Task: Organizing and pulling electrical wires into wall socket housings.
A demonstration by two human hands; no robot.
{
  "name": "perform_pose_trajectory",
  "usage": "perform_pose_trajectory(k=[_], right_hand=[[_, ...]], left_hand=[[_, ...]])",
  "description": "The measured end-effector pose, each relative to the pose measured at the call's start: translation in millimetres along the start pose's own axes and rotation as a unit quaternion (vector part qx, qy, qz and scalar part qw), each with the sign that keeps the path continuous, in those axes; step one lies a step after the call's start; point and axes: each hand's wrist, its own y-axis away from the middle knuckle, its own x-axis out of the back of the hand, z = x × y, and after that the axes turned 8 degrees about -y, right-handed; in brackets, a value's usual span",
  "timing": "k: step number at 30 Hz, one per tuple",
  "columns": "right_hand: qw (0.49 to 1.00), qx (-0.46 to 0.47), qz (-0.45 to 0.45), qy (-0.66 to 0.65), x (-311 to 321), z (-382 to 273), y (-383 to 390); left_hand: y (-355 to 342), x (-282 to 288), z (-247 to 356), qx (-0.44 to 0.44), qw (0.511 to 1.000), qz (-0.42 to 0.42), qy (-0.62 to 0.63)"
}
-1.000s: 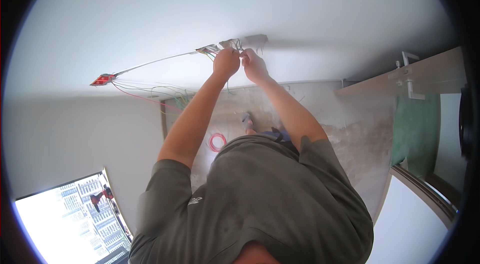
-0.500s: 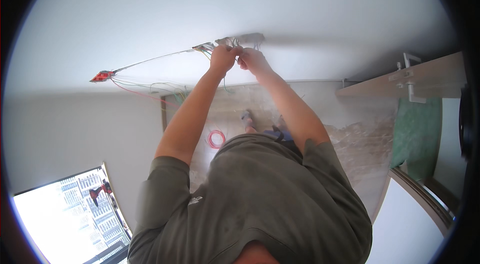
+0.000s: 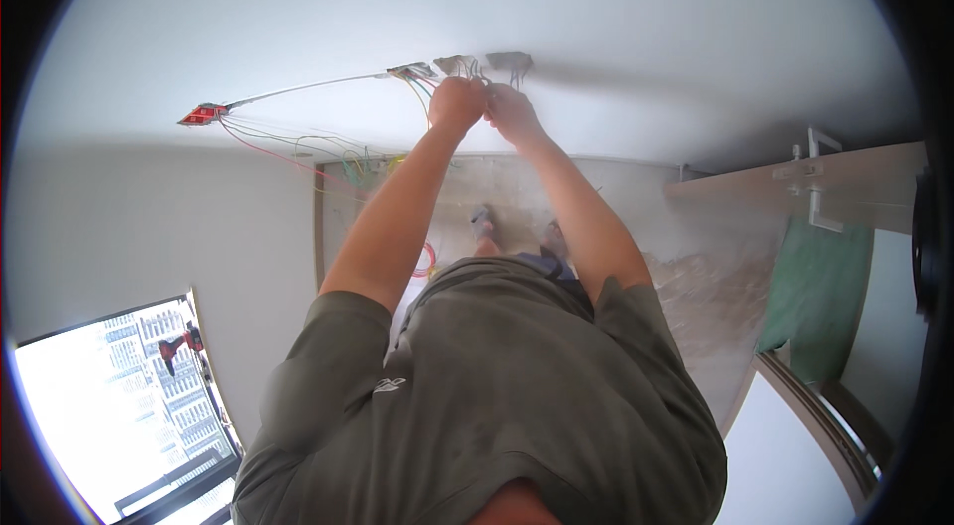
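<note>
Both of my arms reach up to a white wall with a row of cut-out openings. My left hand [image 3: 458, 102] is closed, its fingertips pinched on thin electrical wires [image 3: 476, 71] that come out of the middle opening [image 3: 454, 64]. Against it, my right hand [image 3: 512, 115] is closed too, pinching at the same wires; the wire ends are hidden by the fingers. More wires hang from the right opening [image 3: 510, 59], just above my right hand. Yellow, red and green wires [image 3: 421, 86] come out of the left opening [image 3: 405, 71], beside my left hand.
A red wall box [image 3: 204, 114] at the left trails long red and green wires [image 3: 288, 141]. A coil of red wire [image 3: 425, 261] lies on the floor. A red and black cordless drill [image 3: 180, 347] rests by the window. At the right is a door [image 3: 855, 170] with a handle.
My hands stay together at the wires and have shifted slightly against the wall, uncovering more of the middle and right openings. The whole view has tilted a little.
</note>
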Motion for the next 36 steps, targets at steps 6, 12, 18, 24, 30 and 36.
perform_pose_trajectory(k=[6, 12, 18, 24, 30, 36], right_hand=[[0.980, 0.123, 0.051, 0.146, -4.1, 22.0, -8.9], [0.989, -0.084, -0.031, -0.119, -4.2, -14.2, -8.5], [0.921, -0.170, -0.076, -0.342, -0.9, -33.4, -0.2], [0.979, -0.113, -0.053, -0.162, -11.1, -21.1, -10.7], [0.888, 0.074, -0.116, 0.440, -10.0, -11.7, -25.6], [0.938, 0.022, -0.062, 0.341, 0.6, -3.4, -32.0]], left_hand=[[2.1, -1.6, -0.6, -0.025, 0.998, -0.020, 0.052], [-17.0, -8.5, -11.8, 0.010, 0.965, -0.078, 0.251], [-29.4, 7.8, -15.9, 0.172, 0.752, -0.276, 0.573], [-36.1, 11.9, -29.6, 0.136, 0.714, -0.358, 0.586], [-32.3, -0.5, -22.9, 0.157, 0.723, -0.315, 0.595], [-21.9, -17.5, -3.2, 0.106, 0.711, -0.262, 0.644]])
